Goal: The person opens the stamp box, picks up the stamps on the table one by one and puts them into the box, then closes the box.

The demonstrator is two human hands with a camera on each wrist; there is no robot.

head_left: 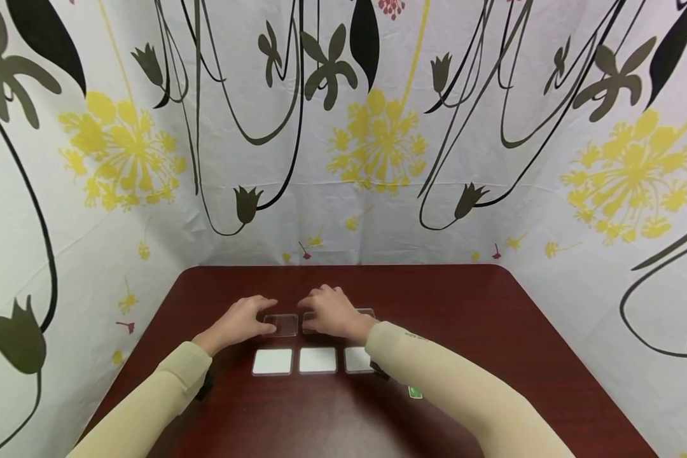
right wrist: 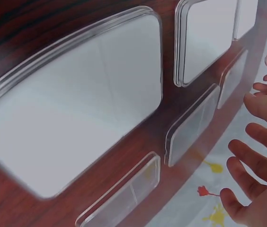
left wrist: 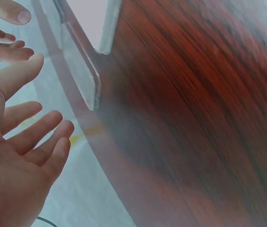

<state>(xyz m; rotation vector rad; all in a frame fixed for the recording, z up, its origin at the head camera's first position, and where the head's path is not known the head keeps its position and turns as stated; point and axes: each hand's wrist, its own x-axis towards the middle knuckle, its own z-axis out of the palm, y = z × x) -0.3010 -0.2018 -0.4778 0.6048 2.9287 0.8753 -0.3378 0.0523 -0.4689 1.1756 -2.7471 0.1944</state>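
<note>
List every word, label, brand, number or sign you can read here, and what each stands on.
None can be read in any view.
Small dark mark on the right sleeve: possibly lettering, too small to read.
Green item beside that sleeve: too small to tell whether it bears print.
White-faced pieces and clear pieces: no writing visible.

the left arm (head_left: 140, 407) and right arm (head_left: 452, 375), both sleeved, reach forward and slant inward. the left hand (head_left: 242, 322) and right hand (head_left: 333, 313) sit near each other, 2 thumbs (left wrist: 21, 78) spread from relaxed fingers (left wrist: 36, 133).
</note>
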